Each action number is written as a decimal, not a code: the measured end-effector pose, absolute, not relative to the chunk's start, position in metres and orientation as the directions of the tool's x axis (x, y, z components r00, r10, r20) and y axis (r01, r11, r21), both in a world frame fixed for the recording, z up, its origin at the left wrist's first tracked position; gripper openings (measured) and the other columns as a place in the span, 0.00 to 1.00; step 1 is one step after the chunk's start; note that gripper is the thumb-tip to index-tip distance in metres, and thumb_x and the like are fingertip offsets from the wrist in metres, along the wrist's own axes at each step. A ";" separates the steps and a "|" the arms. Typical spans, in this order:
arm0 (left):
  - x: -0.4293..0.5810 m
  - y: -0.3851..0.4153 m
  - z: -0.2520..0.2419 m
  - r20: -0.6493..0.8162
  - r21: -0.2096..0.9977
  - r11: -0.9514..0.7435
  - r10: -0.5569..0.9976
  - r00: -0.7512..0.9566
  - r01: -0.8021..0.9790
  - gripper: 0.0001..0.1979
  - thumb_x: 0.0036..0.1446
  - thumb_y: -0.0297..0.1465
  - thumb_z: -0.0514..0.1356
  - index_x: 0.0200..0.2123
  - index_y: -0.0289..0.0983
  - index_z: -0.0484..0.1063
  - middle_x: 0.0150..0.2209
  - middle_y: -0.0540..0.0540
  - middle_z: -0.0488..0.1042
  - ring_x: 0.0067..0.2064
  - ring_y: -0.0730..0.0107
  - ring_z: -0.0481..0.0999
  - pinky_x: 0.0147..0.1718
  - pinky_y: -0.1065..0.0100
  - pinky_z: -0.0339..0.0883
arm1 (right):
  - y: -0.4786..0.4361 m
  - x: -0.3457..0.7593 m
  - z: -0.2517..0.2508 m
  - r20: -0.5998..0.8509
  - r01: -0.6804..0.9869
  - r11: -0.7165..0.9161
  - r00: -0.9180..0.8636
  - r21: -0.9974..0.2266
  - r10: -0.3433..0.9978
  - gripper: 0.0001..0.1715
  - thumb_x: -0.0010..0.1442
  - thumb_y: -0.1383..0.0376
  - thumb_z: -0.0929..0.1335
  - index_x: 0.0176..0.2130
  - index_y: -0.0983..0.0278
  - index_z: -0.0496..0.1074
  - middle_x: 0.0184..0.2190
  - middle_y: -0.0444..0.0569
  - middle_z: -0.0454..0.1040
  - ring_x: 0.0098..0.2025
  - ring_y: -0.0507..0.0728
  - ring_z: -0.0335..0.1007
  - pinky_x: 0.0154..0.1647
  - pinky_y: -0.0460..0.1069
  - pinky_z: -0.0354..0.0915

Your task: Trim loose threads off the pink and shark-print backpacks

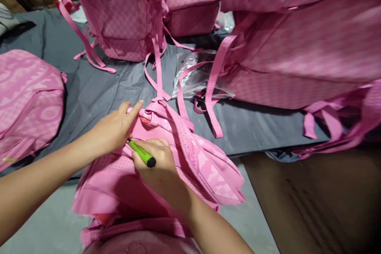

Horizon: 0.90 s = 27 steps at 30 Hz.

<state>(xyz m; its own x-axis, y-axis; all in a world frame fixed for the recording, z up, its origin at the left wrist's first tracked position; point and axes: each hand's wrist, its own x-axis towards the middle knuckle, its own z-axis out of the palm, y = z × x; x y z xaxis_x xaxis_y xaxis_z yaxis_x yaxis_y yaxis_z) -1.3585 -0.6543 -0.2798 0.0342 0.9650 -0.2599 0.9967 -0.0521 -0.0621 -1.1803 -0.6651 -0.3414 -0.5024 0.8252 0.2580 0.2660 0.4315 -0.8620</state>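
My right hand (157, 162) is closed around a green marker pen (142, 153) with a black end. The pen's far end meets pink fabric close to my left hand and is partly hidden. My left hand (117, 129) pinches the upper edge of a pink backpack (119, 190), its index finger stretched along that edge. The backpack leans over the near edge of the table, back panel toward me. One pink shoulder strap (190, 145) runs down its right side, and a bit of red shows near the top.
Pink checkered backpacks (119, 16) stand along the back, with a large one (306, 47) at right. Another pink backpack (32, 103) lies at left. Loose straps (218, 83) and a clear plastic bag (193, 73) lie on the grey-covered table (89, 87). Brown board (312, 202) is at lower right.
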 end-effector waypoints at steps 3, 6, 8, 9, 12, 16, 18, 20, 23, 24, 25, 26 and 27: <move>-1.361 -0.654 -0.283 -0.218 -0.067 -0.058 0.975 0.042 0.996 0.45 0.57 0.25 0.59 0.72 0.39 0.38 0.67 0.30 0.54 0.55 0.47 0.76 0.47 0.57 0.74 | -0.664 -1.182 -0.340 0.167 0.309 0.366 -0.519 -0.878 0.838 0.08 0.58 0.67 0.70 0.38 0.58 0.81 0.35 0.44 0.82 0.38 0.55 0.76 0.46 0.50 0.64; -1.361 -0.654 -0.285 -0.217 -0.083 -0.058 0.975 0.038 0.995 0.44 0.57 0.25 0.59 0.72 0.39 0.40 0.66 0.31 0.56 0.54 0.46 0.77 0.45 0.56 0.74 | -0.662 -1.181 -0.339 0.180 0.295 0.354 -0.484 -0.888 0.856 0.08 0.58 0.66 0.70 0.38 0.59 0.81 0.33 0.45 0.82 0.37 0.56 0.75 0.47 0.51 0.62; -1.360 -0.655 -0.284 -0.212 -0.097 -0.052 0.977 0.031 0.994 0.45 0.56 0.25 0.59 0.72 0.39 0.39 0.66 0.31 0.57 0.52 0.45 0.78 0.44 0.56 0.75 | -0.660 -1.181 -0.339 0.175 0.240 0.360 -0.560 -0.901 0.810 0.09 0.60 0.66 0.69 0.39 0.60 0.81 0.31 0.45 0.81 0.35 0.54 0.75 0.46 0.50 0.62; -1.360 -0.655 -0.284 -0.207 -0.099 -0.052 0.978 0.030 0.994 0.45 0.56 0.25 0.59 0.72 0.39 0.39 0.66 0.30 0.57 0.52 0.45 0.77 0.43 0.56 0.75 | -0.659 -1.181 -0.339 0.163 0.214 0.354 -0.602 -0.910 0.782 0.10 0.61 0.66 0.69 0.39 0.60 0.81 0.31 0.44 0.81 0.34 0.53 0.74 0.44 0.49 0.63; -1.359 -0.655 -0.282 -0.223 -0.072 -0.055 0.974 0.037 0.996 0.45 0.57 0.24 0.58 0.72 0.38 0.39 0.66 0.30 0.55 0.55 0.46 0.76 0.46 0.56 0.74 | -0.656 -1.183 -0.340 0.130 0.209 0.316 -0.606 -0.925 0.785 0.11 0.62 0.65 0.68 0.40 0.60 0.81 0.33 0.46 0.82 0.36 0.54 0.75 0.44 0.48 0.64; -1.362 -0.655 -0.281 -0.248 -0.056 -0.052 0.968 0.036 0.997 0.45 0.57 0.25 0.58 0.72 0.38 0.38 0.66 0.30 0.55 0.56 0.48 0.75 0.50 0.57 0.73 | -0.653 -1.179 -0.330 0.123 0.148 0.268 -0.616 -0.952 0.778 0.09 0.61 0.67 0.68 0.37 0.62 0.81 0.34 0.47 0.82 0.37 0.55 0.76 0.44 0.49 0.67; -1.363 -0.655 -0.282 -0.238 -0.050 -0.060 0.970 0.047 0.997 0.45 0.57 0.26 0.59 0.72 0.39 0.37 0.66 0.31 0.55 0.57 0.48 0.74 0.50 0.57 0.73 | -0.648 -1.164 -0.317 0.181 0.041 0.257 -0.603 -0.966 0.777 0.08 0.61 0.67 0.68 0.38 0.63 0.80 0.36 0.47 0.82 0.39 0.55 0.77 0.44 0.49 0.69; -1.364 -0.656 -0.283 -0.236 -0.038 -0.063 0.970 0.052 0.997 0.46 0.58 0.27 0.60 0.72 0.40 0.38 0.67 0.32 0.54 0.57 0.49 0.74 0.49 0.57 0.73 | -0.636 -1.139 -0.301 0.340 -0.079 0.342 -0.444 -0.936 0.829 0.07 0.62 0.68 0.68 0.39 0.62 0.77 0.41 0.48 0.82 0.45 0.56 0.78 0.48 0.51 0.71; -1.363 -0.656 -0.283 -0.231 -0.027 -0.059 0.972 0.051 0.998 0.46 0.57 0.28 0.62 0.72 0.40 0.40 0.68 0.31 0.55 0.55 0.49 0.75 0.48 0.57 0.73 | -0.597 -1.101 -0.293 0.588 0.038 0.588 -0.017 -0.808 0.809 0.08 0.63 0.70 0.65 0.39 0.60 0.72 0.41 0.48 0.81 0.47 0.58 0.77 0.54 0.57 0.70; -1.362 -0.656 -0.283 -0.227 -0.028 -0.058 0.973 0.050 0.998 0.46 0.57 0.28 0.62 0.72 0.40 0.40 0.68 0.31 0.55 0.55 0.49 0.76 0.47 0.57 0.74 | -0.580 -1.094 -0.297 0.633 0.207 0.614 0.033 -0.762 0.774 0.08 0.61 0.71 0.65 0.37 0.60 0.72 0.38 0.48 0.80 0.44 0.59 0.78 0.53 0.57 0.70; -1.361 -0.655 -0.282 -0.223 -0.030 -0.057 0.974 0.048 0.998 0.45 0.57 0.28 0.61 0.72 0.40 0.41 0.68 0.31 0.55 0.55 0.48 0.76 0.46 0.56 0.74 | -0.562 -1.089 -0.305 0.642 0.403 0.601 -0.044 -0.690 0.766 0.09 0.59 0.72 0.65 0.35 0.61 0.73 0.35 0.49 0.80 0.40 0.59 0.78 0.49 0.56 0.71; -1.361 -0.655 -0.282 -0.221 -0.032 -0.056 0.974 0.048 0.998 0.45 0.57 0.27 0.61 0.72 0.40 0.41 0.67 0.31 0.56 0.55 0.48 0.76 0.46 0.56 0.74 | -0.544 -1.088 -0.316 0.589 0.578 0.563 -0.168 -0.591 0.791 0.09 0.57 0.74 0.66 0.35 0.63 0.75 0.35 0.51 0.80 0.39 0.60 0.78 0.46 0.55 0.71; -1.360 -0.655 -0.281 -0.220 -0.032 -0.056 0.974 0.048 0.998 0.45 0.57 0.27 0.61 0.72 0.39 0.42 0.67 0.30 0.56 0.55 0.47 0.76 0.46 0.55 0.74 | -0.528 -1.088 -0.328 0.477 0.709 0.517 -0.284 -0.479 0.832 0.10 0.55 0.74 0.68 0.37 0.65 0.76 0.36 0.54 0.81 0.37 0.60 0.79 0.42 0.54 0.71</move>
